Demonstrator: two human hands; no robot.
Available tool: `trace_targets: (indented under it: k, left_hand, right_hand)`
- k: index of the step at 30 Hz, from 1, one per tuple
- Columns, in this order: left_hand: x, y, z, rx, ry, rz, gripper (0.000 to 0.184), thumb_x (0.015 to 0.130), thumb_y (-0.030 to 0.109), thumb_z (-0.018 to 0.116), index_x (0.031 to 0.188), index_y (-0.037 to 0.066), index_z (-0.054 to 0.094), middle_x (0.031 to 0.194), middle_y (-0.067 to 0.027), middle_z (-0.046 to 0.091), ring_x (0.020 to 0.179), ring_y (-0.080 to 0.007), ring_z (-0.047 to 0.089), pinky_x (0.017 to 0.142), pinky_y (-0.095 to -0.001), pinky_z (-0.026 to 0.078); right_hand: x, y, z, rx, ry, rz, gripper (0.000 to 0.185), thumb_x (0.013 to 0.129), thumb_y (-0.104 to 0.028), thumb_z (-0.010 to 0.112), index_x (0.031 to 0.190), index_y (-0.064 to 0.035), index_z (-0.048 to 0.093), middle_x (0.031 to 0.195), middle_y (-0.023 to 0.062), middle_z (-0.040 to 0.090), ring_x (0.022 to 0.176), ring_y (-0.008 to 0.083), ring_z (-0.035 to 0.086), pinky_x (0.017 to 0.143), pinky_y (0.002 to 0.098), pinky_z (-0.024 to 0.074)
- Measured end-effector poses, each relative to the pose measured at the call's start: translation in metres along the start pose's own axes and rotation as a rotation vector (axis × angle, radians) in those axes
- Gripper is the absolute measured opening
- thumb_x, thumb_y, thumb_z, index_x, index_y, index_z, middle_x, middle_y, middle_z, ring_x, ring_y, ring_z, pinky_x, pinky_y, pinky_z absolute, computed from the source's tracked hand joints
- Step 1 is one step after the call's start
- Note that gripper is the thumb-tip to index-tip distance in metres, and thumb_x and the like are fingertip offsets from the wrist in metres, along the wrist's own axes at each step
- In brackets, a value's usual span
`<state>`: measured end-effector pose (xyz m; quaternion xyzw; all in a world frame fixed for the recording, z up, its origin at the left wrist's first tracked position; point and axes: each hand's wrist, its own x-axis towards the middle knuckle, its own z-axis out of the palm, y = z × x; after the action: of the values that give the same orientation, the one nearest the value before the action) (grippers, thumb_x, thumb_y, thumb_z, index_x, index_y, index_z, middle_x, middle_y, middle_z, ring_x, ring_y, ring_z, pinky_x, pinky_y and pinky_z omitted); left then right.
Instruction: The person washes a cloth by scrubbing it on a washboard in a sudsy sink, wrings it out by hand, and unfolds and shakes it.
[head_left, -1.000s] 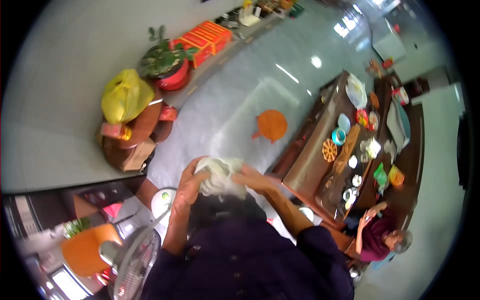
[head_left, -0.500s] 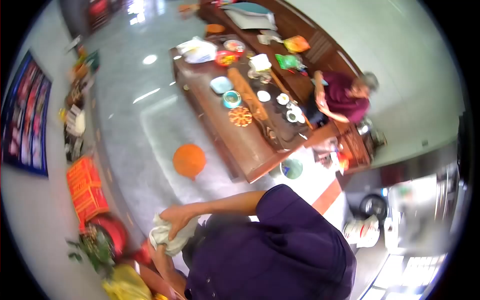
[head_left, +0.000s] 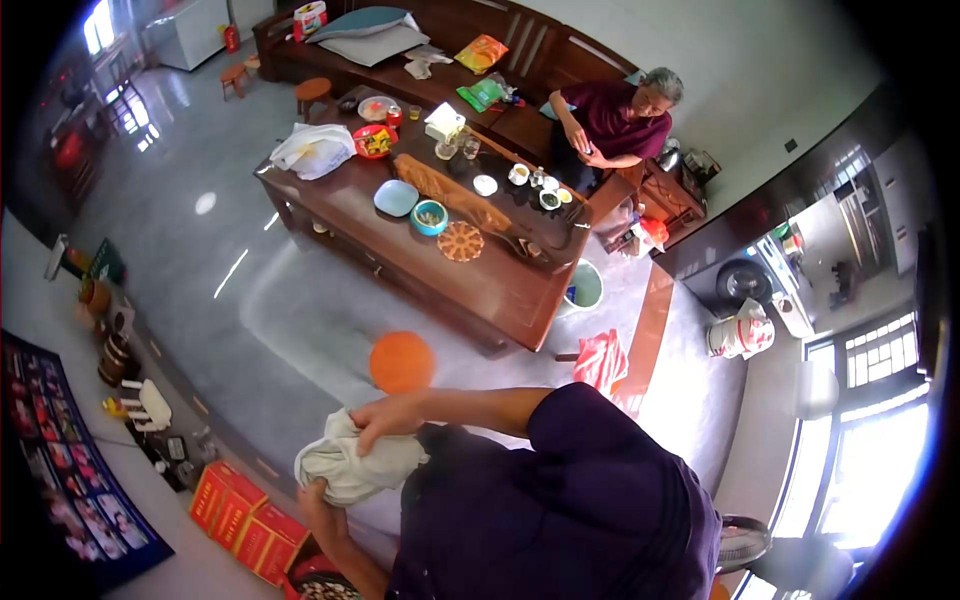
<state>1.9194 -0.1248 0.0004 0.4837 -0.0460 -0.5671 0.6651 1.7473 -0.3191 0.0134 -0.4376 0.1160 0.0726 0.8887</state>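
A crumpled cream-white cloth (head_left: pixel 350 465) is between my two hands, in front of my dark purple shirt. My right hand (head_left: pixel 388 418) grips it from above, with the thumb pressed into the folds. At the cloth's lower left edge, my left hand (head_left: pixel 322 508) has its fingers closed on the fabric. Part of the cloth lies against my body, and some of my left fingers are hidden beneath it. A round orange stool (head_left: pixel 402 362) stands on the floor just beyond my right hand.
A long wooden table (head_left: pixel 430 285) holds bowls, cups and bags. Behind it, a person (head_left: pixel 625 125) sits on a wooden bench (head_left: pixel 545 70). A bucket (head_left: pixel 585 287) and a red striped cloth (head_left: pixel 602 360) are by the table's end. Red boxes (head_left: pixel 245 520) stand along the left wall.
My view has swung to the right, so the table and the seated person appear farther left. The cloth looks more spread out, with both hands still on it.
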Motion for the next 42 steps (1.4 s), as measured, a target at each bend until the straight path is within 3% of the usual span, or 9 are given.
trace_targets:
  k: [5,9,14,20,27,31,34,38,42]
  left_hand:
    - [0.064,0.064,0.004,0.185,0.007,0.034,0.058,0.075,0.006,0.055,0.132,-0.005,0.05,0.124,-0.0153,0.058,0.112,-0.0253,0.059,0.099,-0.0351,0.045]
    - [0.105,0.128,-0.006,0.306,-0.012,-0.02,0.064,0.076,0.013,0.063,0.136,-0.002,0.048,0.126,-0.0114,0.058,0.114,-0.0205,0.057,0.1,-0.0317,0.044]
    - [0.171,0.2,0.013,0.263,-0.095,-0.027,0.071,0.083,0.028,0.071,0.141,-0.002,0.045,0.131,-0.0103,0.057,0.119,-0.0189,0.054,0.103,-0.033,0.041]
    - [0.268,0.239,0.017,0.248,-0.151,-0.079,0.063,0.088,0.027,0.071,0.139,-0.002,0.048,0.124,-0.0061,0.061,0.111,-0.0137,0.057,0.097,-0.0312,0.046]
    - [0.405,0.313,0.04,0.458,-0.197,-0.045,0.043,0.088,0.021,0.072,0.124,-0.001,0.061,0.109,-0.0025,0.067,0.097,-0.0102,0.061,0.085,-0.0275,0.05]
    - [0.485,0.368,0.052,0.501,-0.177,-0.033,0.038,0.092,0.02,0.066,0.123,-0.002,0.061,0.106,-0.0046,0.068,0.096,-0.011,0.061,0.085,-0.0275,0.049]
    - [0.541,0.406,0.056,0.901,-0.285,0.204,0.037,0.095,0.023,0.061,0.122,-0.002,0.06,0.105,-0.0056,0.068,0.096,-0.0116,0.061,0.084,-0.0285,0.049]
    - [0.605,0.457,0.078,0.918,-0.343,-0.143,0.037,0.096,0.025,0.057,0.118,-0.004,0.062,0.104,-0.0096,0.068,0.095,-0.016,0.062,0.084,-0.0314,0.049]
    - [0.668,0.494,0.106,0.968,-0.47,0.001,0.051,0.082,0.023,0.073,0.123,-0.004,0.058,0.108,-0.0133,0.068,0.097,-0.0178,0.062,0.088,-0.0332,0.049]
  right_hand:
    - [0.05,-0.069,-0.043,-0.831,0.35,0.268,0.059,0.073,-0.033,0.077,0.117,0.0009,0.058,0.1,0.0123,0.067,0.089,0.0231,0.064,0.079,0.0365,0.0519]
    - [0.124,-0.139,-0.089,-0.851,0.132,0.013,0.057,0.071,-0.039,0.078,0.105,0.0023,0.06,0.094,0.0147,0.066,0.088,0.0225,0.063,0.077,0.0367,0.0492]
    - [0.198,-0.239,-0.126,-0.494,-0.021,-0.03,0.047,0.08,-0.017,0.078,0.12,0.0002,0.06,0.1,0.0049,0.068,0.093,0.0143,0.061,0.08,0.0325,0.0498]
    - [0.245,-0.321,-0.17,-0.104,0.092,0.153,0.052,0.09,-0.017,0.07,0.135,0.0016,0.052,0.11,0.0102,0.068,0.091,0.0134,0.065,0.079,0.0277,0.0531]
    - [0.316,-0.365,-0.26,0.187,0.24,0.061,0.058,0.093,-0.025,0.067,0.14,0.0019,0.046,0.116,0.0104,0.065,0.096,0.0141,0.065,0.082,0.0275,0.0532]
    - [0.337,-0.39,-0.296,-0.167,0.374,0.1,0.069,0.088,-0.027,0.073,0.141,0.0045,0.043,0.117,0.0117,0.064,0.104,0.0157,0.062,0.086,0.0297,0.0521]
    - [0.362,-0.421,-0.32,-0.424,0.372,0.081,0.053,0.088,-0.021,0.073,0.13,0.0051,0.054,0.112,0.0105,0.065,0.099,0.0143,0.061,0.082,0.028,0.0506]
    - [0.396,-0.459,-0.341,-0.486,0.64,-0.079,0.032,0.093,-0.019,0.068,0.117,-0.0003,0.059,0.095,0.0025,0.064,0.091,0.0085,0.058,0.077,0.026,0.0489]
    - [0.423,-0.506,-0.377,-0.74,0.73,-0.208,0.028,0.095,-0.019,0.064,0.114,0.0006,0.058,0.094,0.0044,0.063,0.087,0.0104,0.057,0.076,0.0281,0.0479]
